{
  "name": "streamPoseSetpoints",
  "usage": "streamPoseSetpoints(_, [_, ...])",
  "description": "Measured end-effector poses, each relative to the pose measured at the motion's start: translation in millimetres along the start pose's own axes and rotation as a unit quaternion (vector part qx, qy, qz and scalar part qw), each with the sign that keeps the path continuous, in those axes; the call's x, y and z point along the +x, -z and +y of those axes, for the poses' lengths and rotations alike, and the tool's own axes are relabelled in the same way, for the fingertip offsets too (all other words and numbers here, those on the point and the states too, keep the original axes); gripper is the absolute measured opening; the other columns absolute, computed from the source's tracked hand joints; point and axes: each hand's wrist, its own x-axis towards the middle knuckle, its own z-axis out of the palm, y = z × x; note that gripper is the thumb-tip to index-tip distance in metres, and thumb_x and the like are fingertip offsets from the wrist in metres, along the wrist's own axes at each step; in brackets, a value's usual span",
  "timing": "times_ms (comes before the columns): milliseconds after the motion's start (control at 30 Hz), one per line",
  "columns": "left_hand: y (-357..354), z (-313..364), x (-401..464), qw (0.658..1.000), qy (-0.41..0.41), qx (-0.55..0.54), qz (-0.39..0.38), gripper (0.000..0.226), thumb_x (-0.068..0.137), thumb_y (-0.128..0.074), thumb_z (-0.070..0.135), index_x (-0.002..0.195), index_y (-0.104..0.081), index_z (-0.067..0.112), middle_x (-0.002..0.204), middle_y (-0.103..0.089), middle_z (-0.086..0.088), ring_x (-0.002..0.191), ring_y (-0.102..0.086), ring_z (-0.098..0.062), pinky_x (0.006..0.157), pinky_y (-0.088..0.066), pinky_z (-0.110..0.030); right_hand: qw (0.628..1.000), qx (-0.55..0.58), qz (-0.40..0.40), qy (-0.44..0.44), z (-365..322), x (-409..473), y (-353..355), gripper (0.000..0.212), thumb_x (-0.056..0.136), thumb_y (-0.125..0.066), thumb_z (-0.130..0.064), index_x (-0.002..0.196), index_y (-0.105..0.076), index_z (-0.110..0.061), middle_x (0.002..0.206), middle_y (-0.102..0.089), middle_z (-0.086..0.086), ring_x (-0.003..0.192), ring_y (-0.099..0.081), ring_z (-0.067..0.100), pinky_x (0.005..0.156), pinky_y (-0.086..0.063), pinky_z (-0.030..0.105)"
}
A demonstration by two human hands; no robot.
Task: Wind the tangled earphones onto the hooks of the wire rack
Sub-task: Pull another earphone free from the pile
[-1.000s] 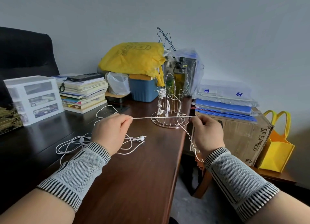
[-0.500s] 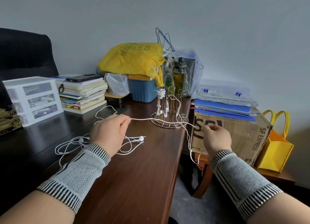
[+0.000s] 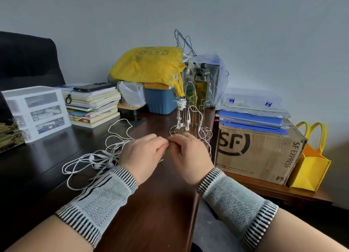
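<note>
A tangle of white earphones (image 3: 98,158) lies on the dark wooden desk (image 3: 156,204), left of my hands. The wire rack (image 3: 190,119) stands near the desk's right edge, just behind my hands, with a wound white cord on its left hook and earbuds dangling from it. My left hand (image 3: 143,155) and my right hand (image 3: 190,155) meet fingertip to fingertip in front of the rack, both pinching the same thin white cord. A strand runs from my right hand up to the rack.
A white drawer unit (image 3: 35,110) and a stack of books (image 3: 92,105) stand at the left. A blue bin (image 3: 160,100) and yellow bag (image 3: 149,66) sit behind the rack. A cardboard box (image 3: 255,151) with blue folders stands right of the desk, beside a yellow tote (image 3: 309,163).
My hands were apart with the cord stretched between them. My right hand dipped right, then both hands came together in front of the rack. The loose tangle shifted closer to my left wrist.
</note>
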Motion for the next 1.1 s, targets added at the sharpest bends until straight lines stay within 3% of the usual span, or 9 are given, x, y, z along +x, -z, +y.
streamPoseSetpoints(100, [-1.5, -1.8, 0.0, 1.000, 0.007, -0.006, 0.004, 0.036, 0.089, -0.040, 0.040, 0.081, -0.071, 0.023, 0.065, -0.059, 0.004, 0.055, -0.061, -0.025, 0.047, -0.048, -0.032, 1.000, -0.008, 0.012, -0.007, 0.4, 0.0, 1.9, 0.022, 0.096, -0.051, -0.015, 0.104, -0.071, -0.010, 0.088, -0.061, 0.010, 0.079, -0.059, 0.024, 0.070, -0.042, 0.029])
streamPoseSetpoints(267, [-2.1, -8.6, 2.1, 1.000, 0.020, 0.023, 0.005, 0.026, 0.090, -0.051, 0.033, 0.076, -0.070, 0.022, 0.064, -0.062, 0.007, 0.052, -0.058, -0.022, 0.059, -0.044, -0.028, 0.996, -0.071, 0.003, -0.061, 13.2, -0.3, 15.5, 0.025, 0.096, -0.051, -0.028, 0.093, -0.070, -0.011, 0.087, -0.063, 0.004, 0.078, -0.059, 0.020, 0.071, -0.047, 0.033])
streamPoseSetpoints(367, [-0.7, -22.1, 1.6, 0.997, 0.066, 0.042, 0.002, 0.008, 0.089, -0.067, 0.017, 0.082, -0.071, 0.018, 0.072, -0.068, 0.003, 0.061, -0.064, -0.027, 0.067, -0.047, -0.034, 0.986, -0.009, 0.019, -0.165, 31.3, 2.6, 25.1, 0.025, 0.098, -0.047, -0.027, 0.087, -0.064, -0.011, 0.073, -0.060, -0.003, 0.060, -0.053, 0.011, 0.058, -0.042, 0.025])
streamPoseSetpoints(467, [3.5, -32.2, 1.2, 0.989, 0.141, 0.040, -0.011, 0.015, 0.096, -0.056, 0.022, 0.093, -0.071, 0.019, 0.089, -0.072, 0.001, 0.078, -0.067, -0.029, 0.077, -0.049, -0.038, 0.953, 0.066, 0.078, -0.284, 57.4, 7.1, 33.4, 0.028, 0.101, -0.041, -0.023, 0.094, -0.063, -0.007, 0.068, -0.059, 0.001, 0.050, -0.046, 0.010, 0.049, -0.039, 0.025])
streamPoseSetpoints(633, [4.7, -41.3, -0.9, 0.974, 0.223, 0.032, -0.010, 0.026, 0.100, -0.045, 0.029, 0.106, -0.068, 0.020, 0.103, -0.069, -0.001, 0.089, -0.062, -0.027, 0.075, -0.044, -0.033, 0.918, 0.099, 0.148, -0.355, 79.2, 3.9, 40.6, 0.027, 0.099, -0.040, -0.025, 0.095, -0.060, -0.007, 0.072, -0.062, 0.010, 0.054, -0.048, 0.017, 0.060, -0.045, 0.035])
streamPoseSetpoints(933, [8.3, -40.4, -1.2, 0.961, 0.273, 0.007, 0.034, 0.026, 0.100, -0.047, 0.028, 0.103, -0.070, 0.016, 0.099, -0.070, -0.005, 0.090, -0.061, -0.029, 0.077, -0.045, -0.034, 0.878, 0.134, 0.226, -0.400, 83.1, 1.3, 43.2, 0.027, 0.099, -0.039, -0.021, 0.090, -0.061, -0.008, 0.070, -0.059, 0.003, 0.059, -0.052, 0.018, 0.062, -0.046, 0.033])
streamPoseSetpoints(1033, [8.3, -36.0, -0.8, 0.964, 0.260, -0.015, 0.054, 0.024, 0.099, -0.049, 0.026, 0.102, -0.071, 0.015, 0.095, -0.070, -0.004, 0.087, -0.062, -0.028, 0.077, -0.046, -0.034, 0.882, 0.118, 0.214, -0.404, 77.7, 1.1, 42.9, 0.026, 0.098, -0.040, -0.020, 0.095, -0.063, -0.008, 0.074, -0.060, 0.001, 0.065, -0.055, 0.016, 0.070, -0.050, 0.035])
streamPoseSetpoints(1100, [6.6, -32.2, -0.7, 0.973, 0.220, -0.027, 0.060, 0.021, 0.098, -0.053, 0.024, 0.099, -0.072, 0.015, 0.092, -0.071, -0.002, 0.085, -0.064, -0.026, 0.076, -0.045, -0.032, 0.915, 0.061, 0.160, -0.366, 68.1, -0.2, 40.6, 0.019, 0.095, -0.046, -0.018, 0.097, -0.064, -0.015, 0.094, -0.066, 0.003, 0.082, -0.060, 0.018, 0.084, -0.052, 0.040])
